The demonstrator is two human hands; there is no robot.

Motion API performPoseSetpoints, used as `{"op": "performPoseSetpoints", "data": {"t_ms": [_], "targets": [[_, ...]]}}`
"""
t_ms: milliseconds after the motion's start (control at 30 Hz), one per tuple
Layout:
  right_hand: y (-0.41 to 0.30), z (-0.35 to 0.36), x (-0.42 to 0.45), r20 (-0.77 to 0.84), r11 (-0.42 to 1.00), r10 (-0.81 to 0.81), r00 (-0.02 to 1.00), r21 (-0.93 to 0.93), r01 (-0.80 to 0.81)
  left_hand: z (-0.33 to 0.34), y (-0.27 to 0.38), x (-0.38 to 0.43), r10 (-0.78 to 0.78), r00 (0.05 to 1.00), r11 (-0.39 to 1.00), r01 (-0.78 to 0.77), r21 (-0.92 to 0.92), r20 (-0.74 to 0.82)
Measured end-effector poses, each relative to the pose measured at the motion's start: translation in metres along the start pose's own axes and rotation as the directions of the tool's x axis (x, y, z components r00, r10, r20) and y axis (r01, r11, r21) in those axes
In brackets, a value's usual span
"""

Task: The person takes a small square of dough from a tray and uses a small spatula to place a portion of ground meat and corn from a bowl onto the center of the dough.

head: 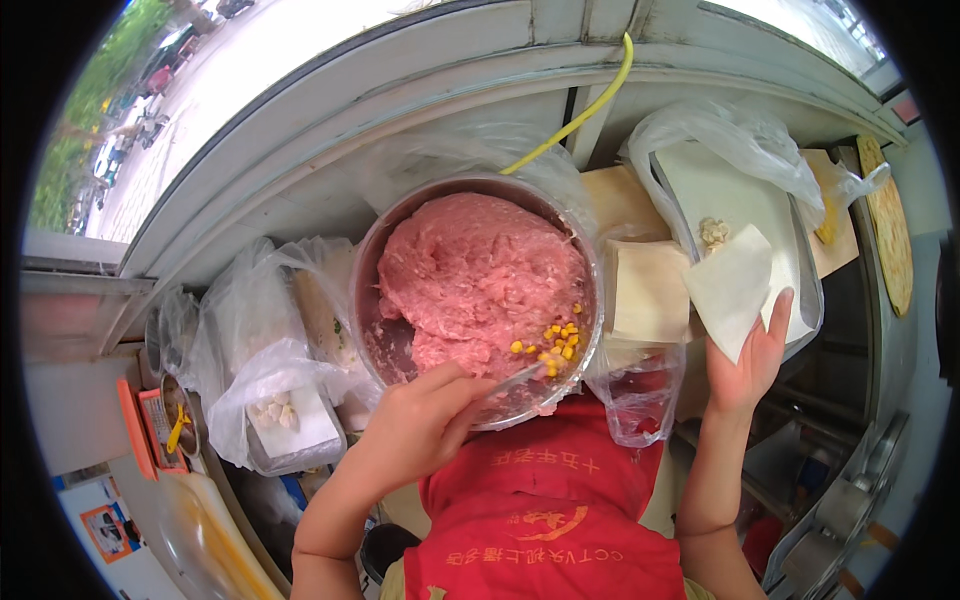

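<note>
A large metal bowl (pixel 360 315) of pink minced meat (pixel 480 277) stands before me. Yellow corn kernels (pixel 562 341) are gathered at the meat's lower right. My left hand (pixel 431 412) grips a thin flat spatula (pixel 517 379), whose tip reaches in beside the corn; its handle is hidden in my fingers. On the fingers of my right hand (pixel 746 364) rests a pale dough wrapper (pixel 733 285), one corner pointing down over the palm. That hand is over the near edge of a lined tray (pixel 806 330). A stack of square wrappers (pixel 649 292) sits between bowl and tray.
In the tray lies a small cluster of folded dumplings (pixel 714 232). Another plastic-covered tray (pixel 304 461) at left holds several dumplings (pixel 274 412). A yellow hose (pixel 577 116) rises behind the bowl. Clear plastic bags (pixel 259 322) drape over both sides. An orange basket (pixel 139 424) is far left.
</note>
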State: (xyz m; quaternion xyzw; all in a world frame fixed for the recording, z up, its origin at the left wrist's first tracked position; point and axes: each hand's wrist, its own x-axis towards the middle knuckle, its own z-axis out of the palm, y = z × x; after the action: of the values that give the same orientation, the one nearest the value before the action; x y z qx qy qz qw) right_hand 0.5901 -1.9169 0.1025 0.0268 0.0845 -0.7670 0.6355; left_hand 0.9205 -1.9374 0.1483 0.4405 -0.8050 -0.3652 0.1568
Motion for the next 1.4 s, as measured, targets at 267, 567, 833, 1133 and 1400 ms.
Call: {"op": "performPoseSetpoints", "data": {"t_ms": [267,567,833,1133,1400], "targets": [[0.092,0.003,-0.073,-0.424,0.958,0.056,0.904,-0.232,-0.168,0.003,-0.004,-0.003,0.016,0.999,0.993,-0.012,-0.119,0.028],[0.127,0.012,-0.096,-0.434,0.939,0.133,0.891,-0.232,-0.253,0.043,0.014,-0.029,0.358,0.930,0.910,-0.327,0.256,-0.086],[0.107,-0.002,-0.092,-0.366,0.991,0.002,0.931,-0.127,-0.052,0.001,0.003,-0.031,0.231,0.967,0.972,-0.225,0.065,-0.108],[0.108,0.008,-0.103,-0.479,0.898,0.276,0.833,-0.180,-0.401,-0.003,0.003,-0.020,-0.099,0.995,0.970,0.101,-0.222,0.022],[0.107,0.009,-0.105,-0.449,0.911,0.293,0.844,-0.135,-0.389,0.038,0.012,-0.027,0.493,0.870,0.837,-0.482,0.258,0.025]]}}
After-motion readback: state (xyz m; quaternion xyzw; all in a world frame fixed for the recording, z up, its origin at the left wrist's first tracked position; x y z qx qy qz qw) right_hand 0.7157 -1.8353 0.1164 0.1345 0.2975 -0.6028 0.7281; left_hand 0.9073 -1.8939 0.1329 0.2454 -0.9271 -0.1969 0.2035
